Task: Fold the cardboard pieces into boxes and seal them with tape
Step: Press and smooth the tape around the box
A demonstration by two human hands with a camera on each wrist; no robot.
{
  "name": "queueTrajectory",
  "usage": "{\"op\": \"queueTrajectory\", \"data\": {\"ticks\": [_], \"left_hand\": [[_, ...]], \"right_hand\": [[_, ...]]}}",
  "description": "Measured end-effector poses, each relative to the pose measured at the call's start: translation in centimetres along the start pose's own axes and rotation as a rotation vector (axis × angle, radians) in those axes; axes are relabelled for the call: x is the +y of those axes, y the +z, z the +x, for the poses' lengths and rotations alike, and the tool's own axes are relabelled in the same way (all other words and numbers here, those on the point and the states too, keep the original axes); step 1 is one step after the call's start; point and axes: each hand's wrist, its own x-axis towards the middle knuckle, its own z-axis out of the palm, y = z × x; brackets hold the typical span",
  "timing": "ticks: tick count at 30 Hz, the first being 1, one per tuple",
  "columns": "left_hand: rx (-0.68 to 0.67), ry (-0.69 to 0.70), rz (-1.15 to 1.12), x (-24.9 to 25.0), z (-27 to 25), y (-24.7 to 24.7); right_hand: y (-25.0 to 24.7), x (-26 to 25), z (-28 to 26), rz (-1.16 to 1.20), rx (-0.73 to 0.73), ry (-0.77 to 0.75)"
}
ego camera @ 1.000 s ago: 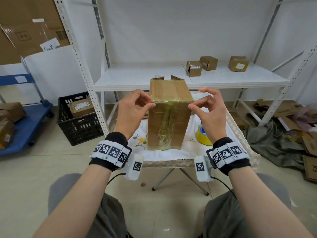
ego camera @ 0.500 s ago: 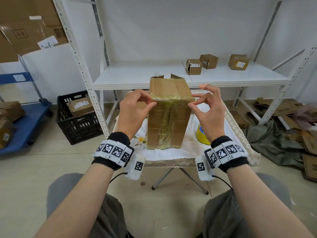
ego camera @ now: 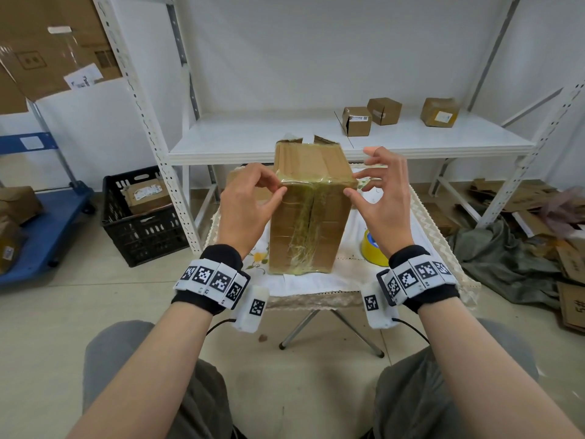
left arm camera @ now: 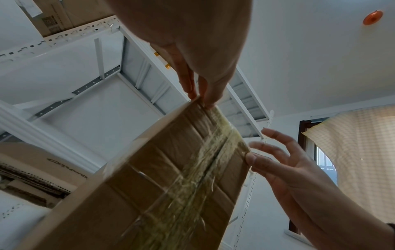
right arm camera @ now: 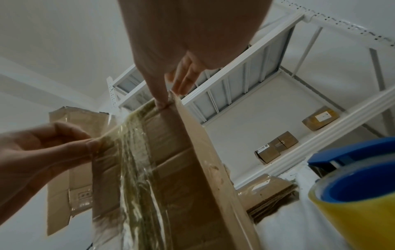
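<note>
The cardboard box (ego camera: 308,213) stands upright on the cloth-covered table (ego camera: 316,282), its near face toward the person, with a seam of wrinkled yellowish tape (ego camera: 305,229) running down the middle of that face and a further band across the top near edge.

Left hand (ego camera: 245,207): grip engaged on the upper left corner of the box, thumb and forefinger pinching the tape end at that corner; the left wrist view shows the fingertips (left arm camera: 208,101) meeting on the box edge. The other fingers are curled.

Right hand (ego camera: 384,205): grip engaged on the upper right corner, thumb and forefinger pinching the tape end there (the right wrist view shows the thumb (right arm camera: 160,99) pressed on the corner); the remaining fingers are spread and raised clear of the box.

The box lies directly between the two grips, touching both. A roll of yellow tape with a blue core (ego camera: 373,250) rests on the table just below and beside the right grip, partly hidden by the right wrist.

Beyond both grips, a white shelf (ego camera: 253,144) carries three small cardboard boxes (ego camera: 384,110) toward the right. Left of the left grip, a black crate (ego camera: 142,231) on the floor holds a labelled parcel. Flattened cardboard (ego camera: 569,267) lies on the floor, well right of the right grip.
</note>
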Motion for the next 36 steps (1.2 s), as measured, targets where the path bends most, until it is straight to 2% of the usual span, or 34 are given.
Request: {"op": "queueTrajectory", "data": {"ticks": [4,11,17,23,30,36], "left_hand": [[-0.005,0.020,0.006,-0.2,0.0,0.1],[-0.044,-0.030,-0.107,-0.9,0.8,-0.6],[-0.085,-0.188,-0.254,-1.3,0.2,-0.9],[-0.094,-0.213,-0.303,-1.6,-0.2,-0.9],[-0.097,-0.242,-0.333,-1.5,-0.5,-0.9],[-0.071,-0.311,-0.358,-1.1,-0.2,-0.5]], "right_hand": [[-0.3,0.1,0.2,0.022,-0.050,0.050],[-0.2,0.1,0.4,0.165,-0.117,0.092],[0.3,0.2,0.6,0.322,-0.202,0.178],[0.7,0.2,0.9,0.362,-0.248,0.216],[0.9,0.2,0.8,0.486,-0.224,0.286],[1.0,0.4,1.0,0.486,-0.178,0.307]]}}
